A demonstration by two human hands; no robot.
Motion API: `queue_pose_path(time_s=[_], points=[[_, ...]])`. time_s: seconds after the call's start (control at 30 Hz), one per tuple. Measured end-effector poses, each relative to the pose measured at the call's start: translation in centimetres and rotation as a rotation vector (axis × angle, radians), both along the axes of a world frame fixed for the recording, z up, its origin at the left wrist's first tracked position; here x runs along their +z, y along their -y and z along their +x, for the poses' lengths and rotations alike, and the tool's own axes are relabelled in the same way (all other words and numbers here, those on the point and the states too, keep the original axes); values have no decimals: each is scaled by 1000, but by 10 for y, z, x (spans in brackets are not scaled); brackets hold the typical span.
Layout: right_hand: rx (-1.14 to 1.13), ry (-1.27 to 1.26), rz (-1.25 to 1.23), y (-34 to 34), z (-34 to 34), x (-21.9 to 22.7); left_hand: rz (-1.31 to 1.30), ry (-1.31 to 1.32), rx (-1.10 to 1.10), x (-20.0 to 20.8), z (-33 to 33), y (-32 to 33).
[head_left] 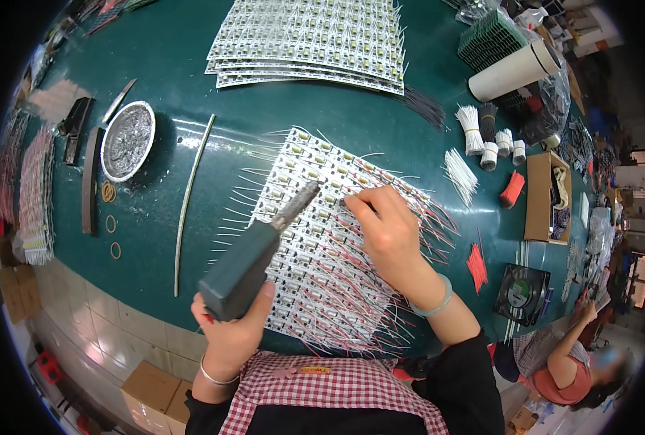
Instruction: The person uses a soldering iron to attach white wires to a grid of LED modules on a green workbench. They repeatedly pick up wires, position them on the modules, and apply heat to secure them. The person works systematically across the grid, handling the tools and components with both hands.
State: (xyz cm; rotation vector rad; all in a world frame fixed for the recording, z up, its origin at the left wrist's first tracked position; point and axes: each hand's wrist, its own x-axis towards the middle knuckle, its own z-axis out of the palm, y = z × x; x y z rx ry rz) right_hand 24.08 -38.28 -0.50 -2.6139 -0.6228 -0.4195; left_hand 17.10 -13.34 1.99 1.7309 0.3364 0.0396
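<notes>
A dark green soldering tool, its metal tip angled away to the right, slants over a flat, skewed white circuit board bristling with red and white wires.

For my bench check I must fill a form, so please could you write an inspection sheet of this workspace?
Surface: green table, showing light reflections.
Work items: component panel before the person; stacked panels beyond.
Clutter: round dish, rubber bands, white cylinder, fan, open carton.
Grips: left grip holds gun-shaped tool; right grip at the panel, hold unclear.
Cables: red and white wires across the panel; red bundle at right; tool cord: nothing seen.
Surroundings: cardboard boxes, another person.
</notes>
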Motion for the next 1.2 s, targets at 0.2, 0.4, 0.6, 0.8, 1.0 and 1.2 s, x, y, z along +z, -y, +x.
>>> queue_pose_path(time_s=[0.2, 0.4, 0.6, 0.8, 1.0, 1.2], points=[[17, 64, -7, -1, 4, -17, 40, 110, -213, 1, 11, 10], [6, 35, 16, -2, 3, -18, 71, 118, -246, -3, 15, 19], [6, 24, 23, -3, 3, -16, 115, 109, -252, 2, 18, 23], [1, 40, 19, -4, 2, -18, 186, 67, -290, 12, 25, 21], [-40, 3, 36, -8, -1, -17, 159, 43, -330, 19, 35, 15], [-35, 19, 37, -9, -2, -17, 188, -7, -399, 24, 45, 10]])
